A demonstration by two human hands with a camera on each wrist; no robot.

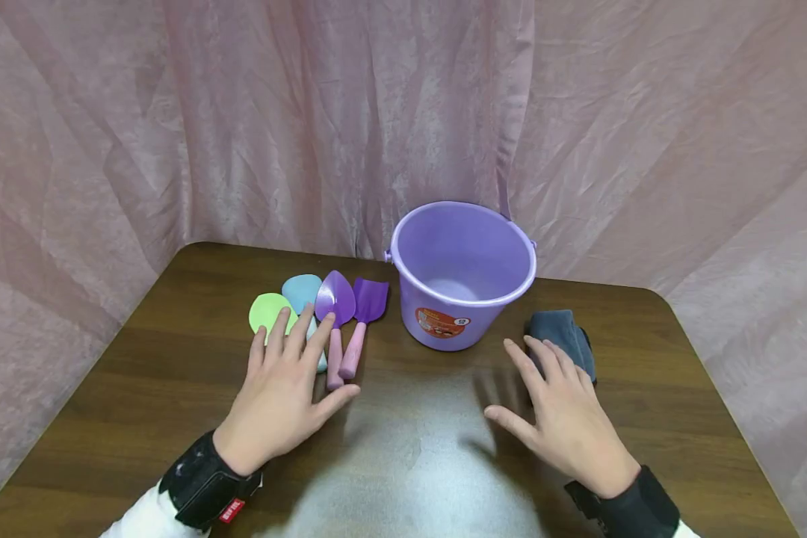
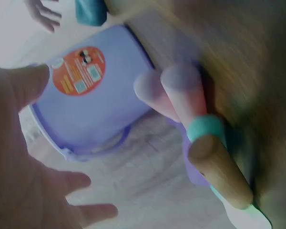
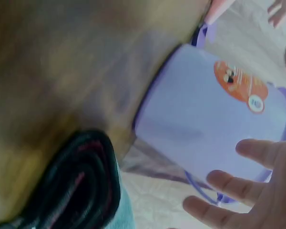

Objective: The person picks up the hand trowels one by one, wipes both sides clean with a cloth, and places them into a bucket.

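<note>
My left hand (image 1: 279, 400) hovers with spread fingers over a group of toy sand tools. The group has a green round-headed one (image 1: 267, 308), a light blue one (image 1: 300, 290), a purple spade (image 1: 335, 295) and a purple flat-bladed shovel (image 1: 371, 297), the purple two with pink handles. Its fingertips overlap the green and blue tools in the head view. My right hand (image 1: 568, 430) is held with fingers spread near a rolled blue-grey cloth (image 1: 560, 335), dark inside its folds (image 3: 81, 186). Between the hands, farther back, stands an upright purple bucket (image 1: 487, 321) with an orange label.
The brown wooden table (image 1: 403, 448) has rounded far corners. A pink curtain (image 1: 350, 127) hangs right behind its far edge, close to the bucket. Black bands (image 1: 205, 478) wrap both wrists.
</note>
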